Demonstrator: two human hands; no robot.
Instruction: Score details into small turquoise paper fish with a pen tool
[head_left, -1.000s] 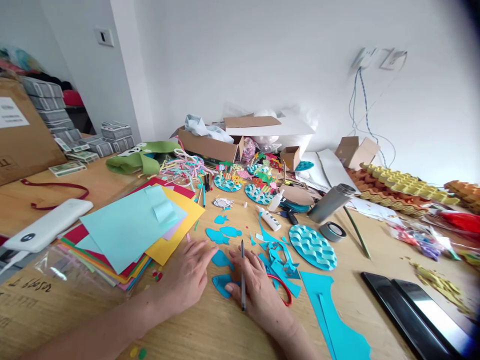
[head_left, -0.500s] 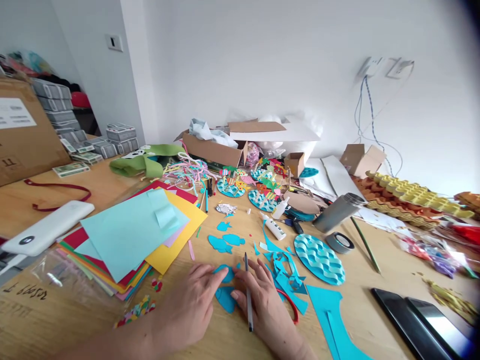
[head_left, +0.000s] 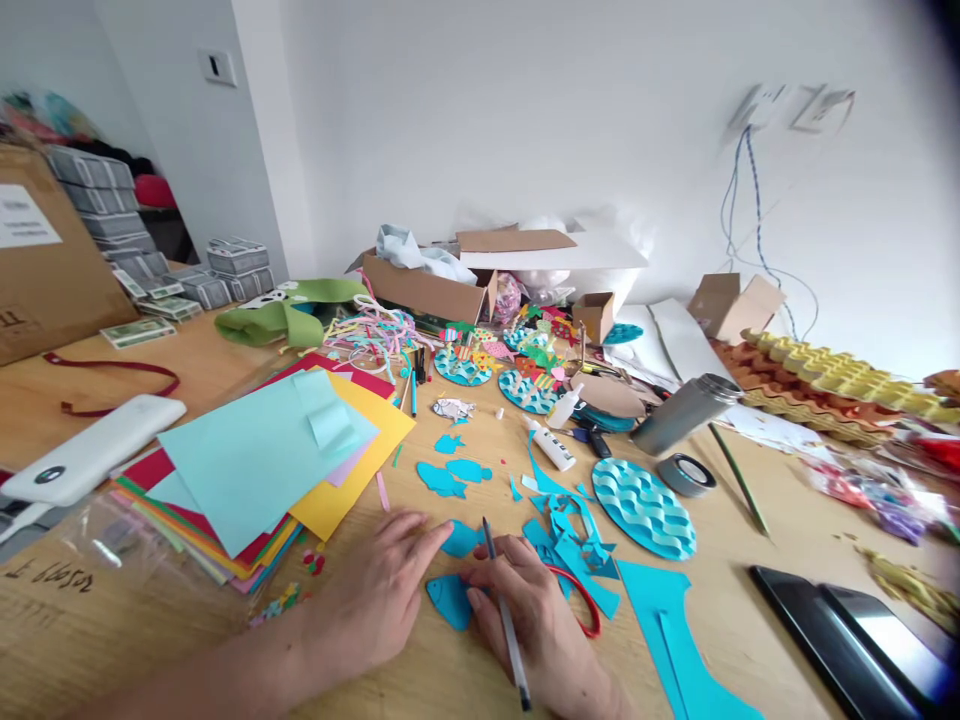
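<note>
My right hand [head_left: 529,605] grips a slim pen [head_left: 504,598], its tip pointing away from me over the table. Beside its thumb lies a blue paper fish [head_left: 448,600] with an eye and a gill line drawn on it. My left hand [head_left: 379,590] rests with fingers stretched out, the index fingertip at the edge of a second blue fish cutout [head_left: 460,540]. Farther up are more blue cutouts [head_left: 441,479]. Red scissor handles [head_left: 591,610] show partly behind my right hand, near blue paper scraps [head_left: 574,535].
A stack of coloured paper [head_left: 255,470] lies at left beside a white power bank [head_left: 97,450]. To the right are an oval blue woven piece [head_left: 645,508], a tape roll [head_left: 686,475], a metal flask [head_left: 686,412] and dark phones [head_left: 840,640]. Glue bottles [head_left: 553,446] lie centrally.
The pen has tilted, its back end swinging right and toward me. My right fingers have drawn in around it. My left hand stays nearly in place; the view has shifted slightly.
</note>
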